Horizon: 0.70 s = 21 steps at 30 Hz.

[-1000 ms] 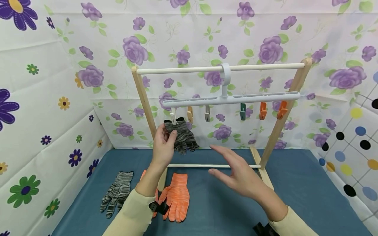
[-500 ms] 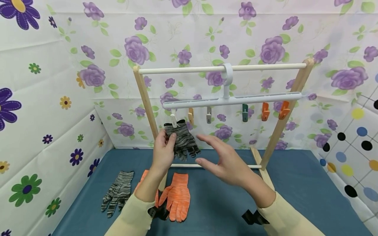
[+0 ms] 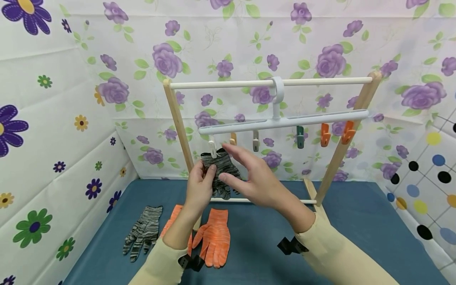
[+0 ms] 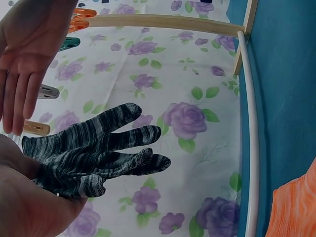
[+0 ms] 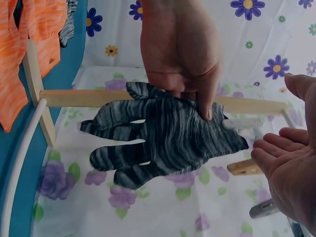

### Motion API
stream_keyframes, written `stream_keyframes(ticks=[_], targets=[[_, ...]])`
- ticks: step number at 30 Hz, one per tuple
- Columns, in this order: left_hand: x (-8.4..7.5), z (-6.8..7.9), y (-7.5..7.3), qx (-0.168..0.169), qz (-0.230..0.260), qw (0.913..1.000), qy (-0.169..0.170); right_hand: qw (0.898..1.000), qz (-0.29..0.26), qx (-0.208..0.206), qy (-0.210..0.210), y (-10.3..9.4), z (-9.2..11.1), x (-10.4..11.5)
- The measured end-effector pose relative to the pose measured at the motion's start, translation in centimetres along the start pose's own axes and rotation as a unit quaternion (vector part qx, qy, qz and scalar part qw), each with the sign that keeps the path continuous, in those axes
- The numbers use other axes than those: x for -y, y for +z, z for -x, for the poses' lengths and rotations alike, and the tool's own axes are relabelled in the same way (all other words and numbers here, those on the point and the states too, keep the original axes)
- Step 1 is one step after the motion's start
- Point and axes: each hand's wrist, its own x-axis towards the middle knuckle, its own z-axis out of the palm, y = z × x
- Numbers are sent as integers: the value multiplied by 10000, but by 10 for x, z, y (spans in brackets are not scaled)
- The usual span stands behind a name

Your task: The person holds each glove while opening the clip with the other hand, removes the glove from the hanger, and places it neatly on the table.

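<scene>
A grey-black striped knit glove hangs fingers down below the left end of a white hanger. At its cuff is a white clip, which overlaps the cuff edge in the right wrist view. My left hand pinches the glove's side edge near the cuff, thumb in front. My right hand is beside the glove and the clip, fingers extended and thumb apart, holding nothing. In the right wrist view the glove spreads out with its fingers pointing left.
More clips hang along the hanger: yellow, grey, green and two orange. A wooden rack bears the hanger. On the blue tabletop lie another striped glove and orange gloves.
My right hand has moved left and slightly up, from apart from the glove to close beside the clip and cuff. My left hand keeps its pinch, slightly lower; the hanger's left end dips slightly.
</scene>
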Motion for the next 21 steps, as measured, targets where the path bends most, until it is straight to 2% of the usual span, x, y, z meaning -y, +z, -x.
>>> stream_keyframes(ticks=[9, 13, 17, 21], targets=[[2, 3, 1, 73, -24, 10000, 56, 9989, 305, 24, 346, 9, -15, 4], [5, 6, 1, 60, -134, 9999, -41, 9964, 346, 48, 774, 14, -20, 9], [6, 8, 1, 44, -249, 9997, -78, 9902, 334, 44, 1356, 21, -23, 14], [5, 9, 2, 59, -238, 9996, -109, 9845, 234, -24, 1736, 26, -27, 16]])
